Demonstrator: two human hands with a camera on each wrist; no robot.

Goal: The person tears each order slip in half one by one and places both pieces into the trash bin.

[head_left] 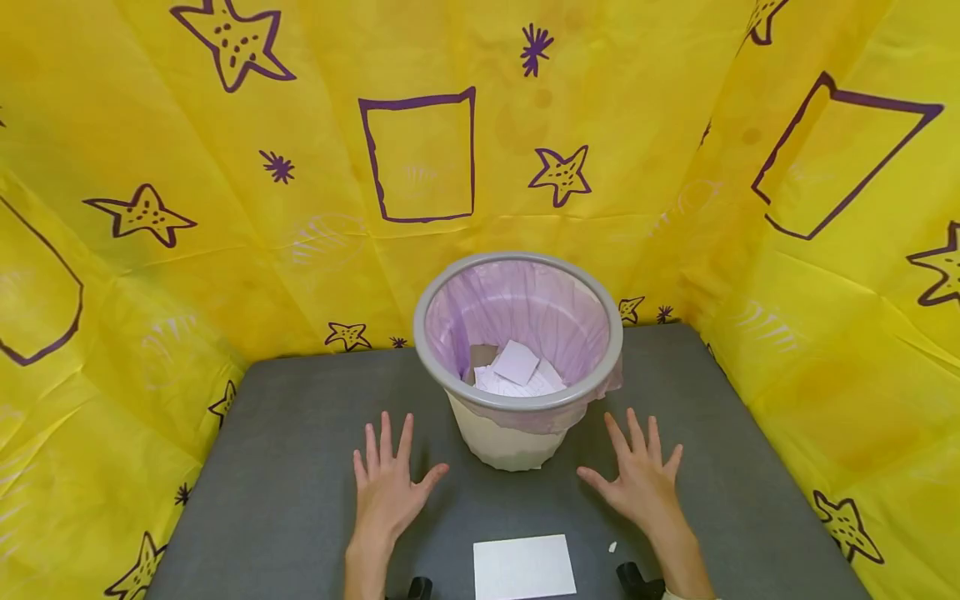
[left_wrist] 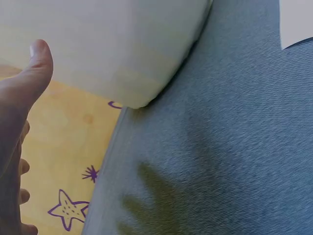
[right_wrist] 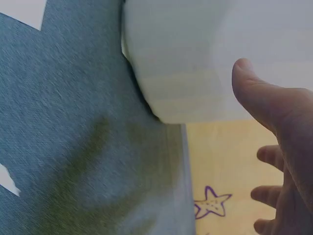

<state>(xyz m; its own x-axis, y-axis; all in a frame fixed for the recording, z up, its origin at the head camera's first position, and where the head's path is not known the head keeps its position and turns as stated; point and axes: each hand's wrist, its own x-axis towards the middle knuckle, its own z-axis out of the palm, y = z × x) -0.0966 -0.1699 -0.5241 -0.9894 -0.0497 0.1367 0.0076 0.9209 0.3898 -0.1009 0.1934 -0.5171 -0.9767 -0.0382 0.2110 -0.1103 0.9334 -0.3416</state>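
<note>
A pale bin (head_left: 510,437) with a grey rim stands upright on the dark table, lined with a thin purple bag (head_left: 540,292). Several white paper pieces (head_left: 516,364) and a brownish-grey piece (head_left: 482,357) lie inside it. To the left of the bin, my left hand (head_left: 388,487) is held with fingers spread and nothing in it. My right hand (head_left: 641,479) mirrors it on the other side, also spread and holding nothing. In both wrist views the thumb overlaps the bin wall (left_wrist: 112,44). A white rectangular sheet (head_left: 524,568) lies flat between the forearms.
A small white scrap (head_left: 612,547) is on the grey tabletop (head_left: 300,467) near my right wrist. Yellow cloth (head_left: 420,275) with purple drawings rises behind the table and on both sides. The bin stands close to the back edge.
</note>
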